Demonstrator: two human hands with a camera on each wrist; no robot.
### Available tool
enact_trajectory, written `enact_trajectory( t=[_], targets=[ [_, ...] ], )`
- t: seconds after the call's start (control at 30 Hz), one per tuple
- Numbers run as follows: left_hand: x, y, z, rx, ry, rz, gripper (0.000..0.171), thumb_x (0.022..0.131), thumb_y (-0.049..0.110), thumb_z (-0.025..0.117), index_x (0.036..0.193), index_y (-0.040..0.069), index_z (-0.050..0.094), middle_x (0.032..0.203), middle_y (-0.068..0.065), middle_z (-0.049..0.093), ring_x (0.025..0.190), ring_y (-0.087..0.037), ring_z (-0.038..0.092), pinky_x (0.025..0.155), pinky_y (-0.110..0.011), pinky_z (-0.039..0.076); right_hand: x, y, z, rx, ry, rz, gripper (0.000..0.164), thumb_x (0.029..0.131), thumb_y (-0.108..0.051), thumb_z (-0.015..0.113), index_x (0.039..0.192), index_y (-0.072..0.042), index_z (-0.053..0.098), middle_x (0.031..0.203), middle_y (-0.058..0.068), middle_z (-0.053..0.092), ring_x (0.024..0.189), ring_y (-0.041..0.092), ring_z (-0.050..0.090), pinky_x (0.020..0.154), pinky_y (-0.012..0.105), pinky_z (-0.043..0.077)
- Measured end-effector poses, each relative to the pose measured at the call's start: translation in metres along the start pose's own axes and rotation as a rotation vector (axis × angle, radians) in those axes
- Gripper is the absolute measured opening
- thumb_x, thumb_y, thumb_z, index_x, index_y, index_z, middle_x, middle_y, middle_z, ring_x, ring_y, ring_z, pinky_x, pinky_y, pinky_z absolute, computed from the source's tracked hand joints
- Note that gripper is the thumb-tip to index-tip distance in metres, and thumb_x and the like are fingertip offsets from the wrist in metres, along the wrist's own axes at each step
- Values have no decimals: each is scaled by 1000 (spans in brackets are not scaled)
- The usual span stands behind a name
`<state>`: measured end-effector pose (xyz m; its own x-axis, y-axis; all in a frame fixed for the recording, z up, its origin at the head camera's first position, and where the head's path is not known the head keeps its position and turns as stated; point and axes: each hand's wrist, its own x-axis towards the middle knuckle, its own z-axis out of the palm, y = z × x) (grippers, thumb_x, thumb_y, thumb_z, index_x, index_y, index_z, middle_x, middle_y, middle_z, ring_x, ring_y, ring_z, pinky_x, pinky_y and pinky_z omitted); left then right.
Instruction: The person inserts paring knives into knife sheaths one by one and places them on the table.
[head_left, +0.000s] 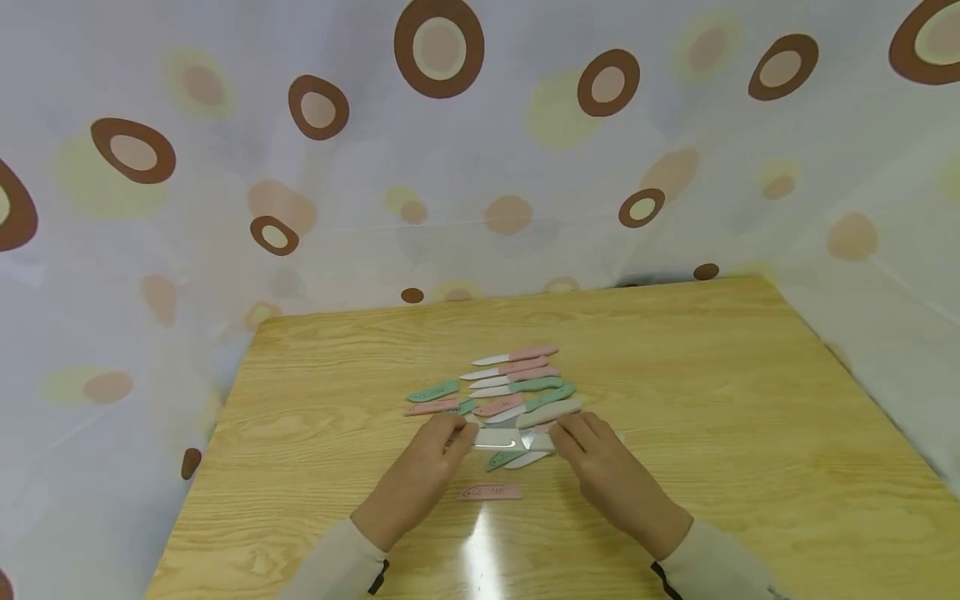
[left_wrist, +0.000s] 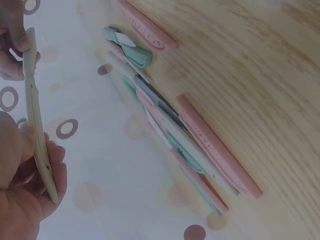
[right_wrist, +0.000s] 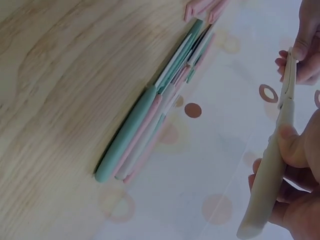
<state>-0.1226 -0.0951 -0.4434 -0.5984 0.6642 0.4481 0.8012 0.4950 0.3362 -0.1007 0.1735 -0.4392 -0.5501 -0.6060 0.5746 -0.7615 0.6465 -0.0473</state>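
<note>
- Over the light wooden table [head_left: 300,500]: one cream-handled knife [head_left: 542,442], a cream sheath [head_left: 491,437] over its blade; left hand [head_left: 416,479] pinching the sheath, right hand [head_left: 622,483] gripping the handle.
- On the table: at least three pink-handled knives [head_left: 534,353], two green-handled knives [head_left: 540,384], three pink sheaths [head_left: 491,492], three green sheaths [head_left: 432,392].

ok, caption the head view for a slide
Left grip on a pale sheath, right grip on a pale knife, above assorted knives and sheaths on a table.

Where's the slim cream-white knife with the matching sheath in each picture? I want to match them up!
Head: the slim cream-white knife is below centre.
Left wrist: it runs nearly upright along the left edge.
Right wrist: it slants down the right side.
Shared landmark: the person's right hand, gripping its handle.
</note>
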Motion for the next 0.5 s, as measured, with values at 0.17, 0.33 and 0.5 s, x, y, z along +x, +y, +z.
enact_trajectory(
  t=[0.17,0.33,0.5],
  targets=[
    [2,-3,2,220,91,183,30,95,3,47,123,-8,44,108,-15,48,93,-19,46,80,-22,43,-1,-2,8,-6,4,24,47,61,19,71,104,6,57,105,14,54,96,27,50,85,34,46],
    [6,-1,-2,275,27,117,40,79,-6,67,117,-7,53,107,-15,52,94,-20,51,83,-24,45,-2,-3,13,29,20,63,42,65,15,71,104,5,60,102,12,55,93,23,51,81,31,48],
    [5,-5,-1,291,-6,112,42,76,-5,70,115,-5,55,108,-15,53,98,-21,51,88,-22,43,-3,-7,16,17,-53,109,39,68,8,75,104,4,62,99,10,56,89,20,52,77,30,49]
  ],
)
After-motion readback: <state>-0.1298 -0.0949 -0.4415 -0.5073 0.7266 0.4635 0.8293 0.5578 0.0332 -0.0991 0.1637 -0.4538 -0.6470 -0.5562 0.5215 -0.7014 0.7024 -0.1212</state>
